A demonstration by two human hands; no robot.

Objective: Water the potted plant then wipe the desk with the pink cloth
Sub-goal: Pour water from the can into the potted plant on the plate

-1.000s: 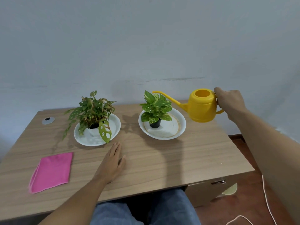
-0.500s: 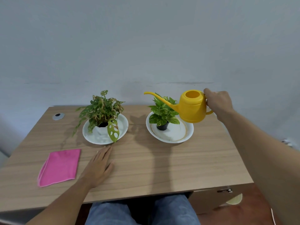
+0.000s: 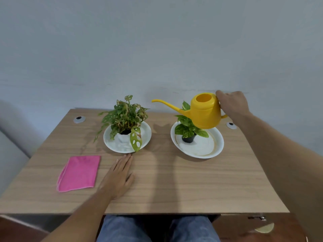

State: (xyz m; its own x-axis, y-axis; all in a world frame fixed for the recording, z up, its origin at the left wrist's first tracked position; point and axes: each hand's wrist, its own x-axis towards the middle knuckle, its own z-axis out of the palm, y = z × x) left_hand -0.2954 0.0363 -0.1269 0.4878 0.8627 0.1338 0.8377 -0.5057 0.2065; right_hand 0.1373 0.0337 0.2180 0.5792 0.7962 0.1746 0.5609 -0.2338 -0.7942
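My right hand (image 3: 231,105) grips the handle of a yellow watering can (image 3: 204,113), held in the air over the right potted plant (image 3: 187,129), which stands in a black pot on a white plate (image 3: 206,149). The can's long spout points left, its tip between the two plants. A bushier left potted plant (image 3: 125,117) in a white pot sits on another white plate (image 3: 146,135). My left hand (image 3: 118,179) lies flat on the wooden desk (image 3: 174,186), fingers together, just right of the folded pink cloth (image 3: 79,172).
Two round metal cable grommets sit at the desk's back, one at the left (image 3: 79,119) and one at the right (image 3: 231,125) beside my right forearm. A pale wall rises right behind the desk. My legs in jeans (image 3: 157,229) are under the front edge.
The watering can has moved left with my right hand, from beside the right plant to above it. The view has shifted right and nearer. My left hand stays flat on the desk.
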